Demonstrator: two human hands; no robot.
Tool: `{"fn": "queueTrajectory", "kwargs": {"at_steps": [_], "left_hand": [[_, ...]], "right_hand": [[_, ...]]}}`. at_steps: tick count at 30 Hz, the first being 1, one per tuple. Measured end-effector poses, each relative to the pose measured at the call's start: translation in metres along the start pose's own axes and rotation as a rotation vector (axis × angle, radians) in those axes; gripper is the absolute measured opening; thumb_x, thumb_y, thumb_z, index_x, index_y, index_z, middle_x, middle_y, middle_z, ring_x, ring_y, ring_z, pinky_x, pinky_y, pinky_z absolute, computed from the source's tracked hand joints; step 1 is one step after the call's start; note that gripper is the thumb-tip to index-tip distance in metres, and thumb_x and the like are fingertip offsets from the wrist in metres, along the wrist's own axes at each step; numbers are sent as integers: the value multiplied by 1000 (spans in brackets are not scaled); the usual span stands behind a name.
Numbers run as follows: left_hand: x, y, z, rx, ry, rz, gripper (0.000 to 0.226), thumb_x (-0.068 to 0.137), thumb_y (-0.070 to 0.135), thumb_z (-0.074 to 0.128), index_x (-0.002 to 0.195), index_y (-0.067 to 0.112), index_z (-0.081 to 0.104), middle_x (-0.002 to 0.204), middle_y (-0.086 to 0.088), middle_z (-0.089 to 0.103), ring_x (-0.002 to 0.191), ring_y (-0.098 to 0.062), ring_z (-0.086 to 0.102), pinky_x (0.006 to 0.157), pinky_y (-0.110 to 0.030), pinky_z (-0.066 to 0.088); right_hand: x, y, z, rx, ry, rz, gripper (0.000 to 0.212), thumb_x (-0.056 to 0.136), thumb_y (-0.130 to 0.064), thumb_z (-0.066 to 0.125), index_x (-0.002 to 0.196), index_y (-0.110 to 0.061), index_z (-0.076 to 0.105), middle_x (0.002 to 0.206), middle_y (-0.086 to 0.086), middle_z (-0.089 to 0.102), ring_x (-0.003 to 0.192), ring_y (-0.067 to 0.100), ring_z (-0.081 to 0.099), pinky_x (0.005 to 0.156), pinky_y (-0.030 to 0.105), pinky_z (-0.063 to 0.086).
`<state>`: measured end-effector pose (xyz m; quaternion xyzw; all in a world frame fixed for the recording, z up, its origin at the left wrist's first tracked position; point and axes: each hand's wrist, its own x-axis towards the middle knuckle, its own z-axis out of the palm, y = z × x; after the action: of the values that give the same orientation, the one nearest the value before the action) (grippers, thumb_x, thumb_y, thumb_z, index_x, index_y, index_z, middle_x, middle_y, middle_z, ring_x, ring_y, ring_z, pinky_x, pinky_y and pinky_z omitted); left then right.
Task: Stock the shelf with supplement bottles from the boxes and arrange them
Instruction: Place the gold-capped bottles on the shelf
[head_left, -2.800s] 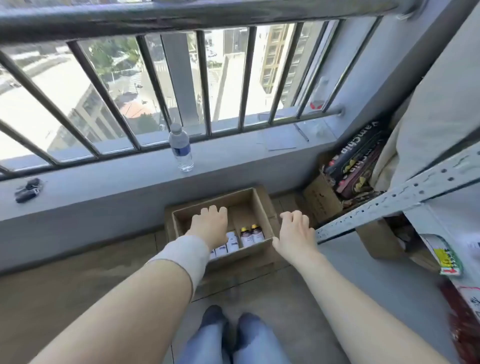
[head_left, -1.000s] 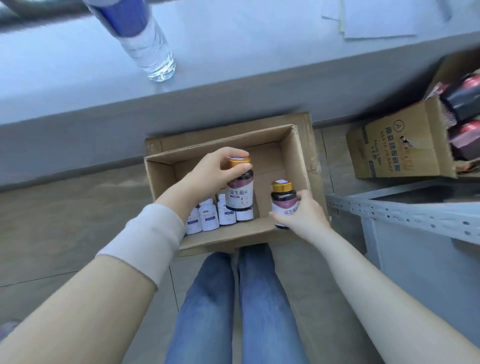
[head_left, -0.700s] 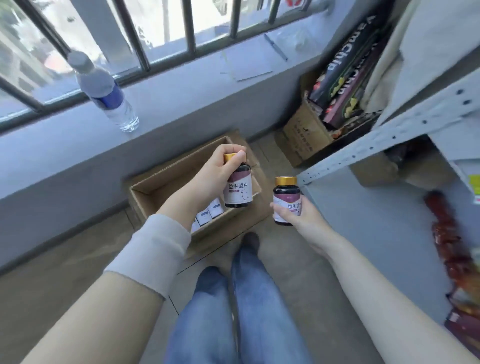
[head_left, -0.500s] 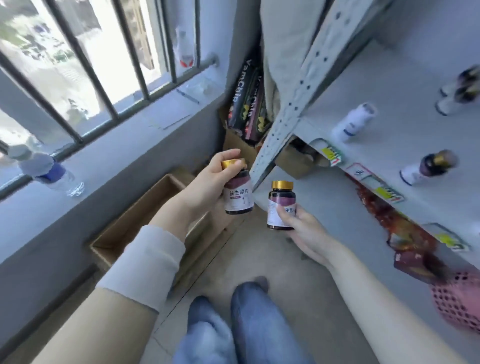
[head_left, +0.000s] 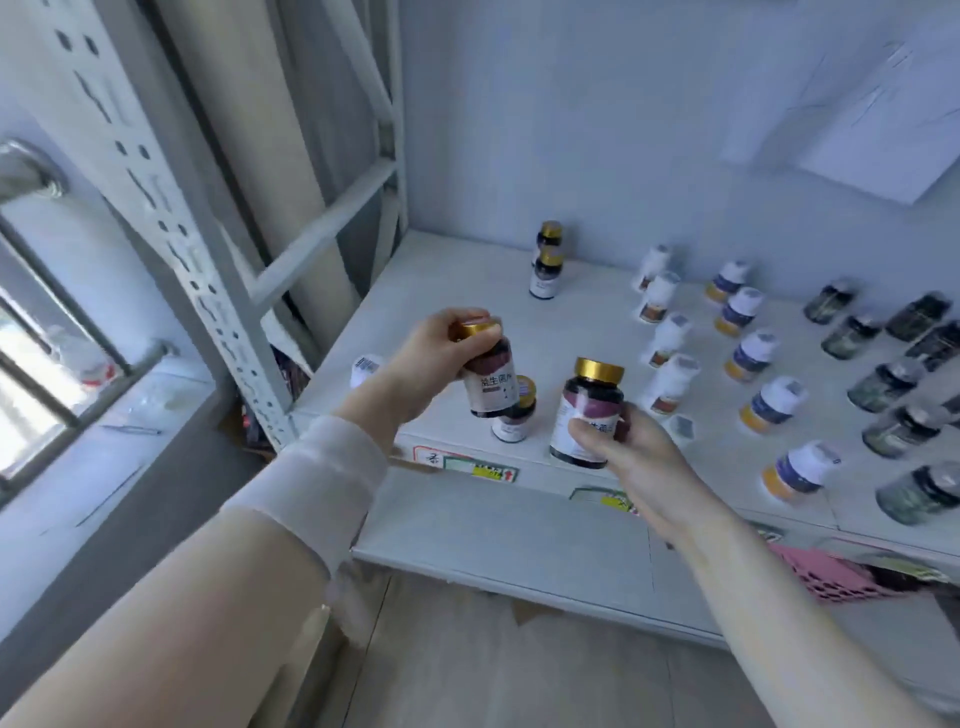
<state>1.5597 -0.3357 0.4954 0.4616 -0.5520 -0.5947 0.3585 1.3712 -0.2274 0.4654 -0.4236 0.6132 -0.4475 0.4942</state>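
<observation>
Right hand (head_left: 631, 452): closed around the lower body of a gold-capped dark bottle (head_left: 587, 413), upright, held over the front edge of the shelf (head_left: 467, 291). Grip sits low on the label, so the bottle may be top-heavy; judged risk of tipping as it is set down.

Left hand (head_left: 436, 353): fingers wrapped over the gold cap of a second dark bottle (head_left: 491, 384), which hangs tilted from the cap. If that cap is loose, the body could drop.

Just beneath the left hand's bottle: a smaller gold-capped bottle (head_left: 514, 418) stands near the shelf front. A swing of the hanging bottle could knock it off the edge.

Beyond the left hand: two gold-capped bottles (head_left: 545, 273) in a line at the back, likely the row to extend.

Beyond the right hand: rows of white-capped bottles (head_left: 667, 338), then blue-labelled ones (head_left: 753, 356), closely spaced. A reach over them could topple several.

Frame is blurred; label text not fully readable.
</observation>
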Motion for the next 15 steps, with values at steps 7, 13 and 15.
{"fn": "queueTrajectory", "kwargs": {"at_steps": [7, 13, 15], "left_hand": [[124, 12, 22, 201, -76, -7, 44, 86, 15, 66, 126, 6, 50, 116, -11, 59, 105, -23, 58, 94, -36, 48], [215, -1, 34, 297, -191, 72, 48, 82, 9, 70, 127, 9, 53, 105, -2, 61, 86, -7, 59, 74, -10, 47], [239, -9, 38, 300, -238, 84, 45, 80, 6, 71, 122, 9, 55, 105, -3, 61, 92, -11, 59, 79, -12, 47]], "right_hand": [[91, -10, -23, 12, 100, -28, 45, 73, -17, 77, 110, -17, 51, 101, -3, 63, 97, 14, 58, 88, 28, 43], [157, 9, -14, -136, 182, -8, 45, 72, -11, 78, 105, -18, 49, 98, -3, 60, 89, 12, 58, 69, 13, 42], [175, 17, -9, -161, 216, 12, 47, 71, -11, 78, 106, -19, 48, 101, -2, 60, 93, 15, 58, 70, 13, 42]]}}
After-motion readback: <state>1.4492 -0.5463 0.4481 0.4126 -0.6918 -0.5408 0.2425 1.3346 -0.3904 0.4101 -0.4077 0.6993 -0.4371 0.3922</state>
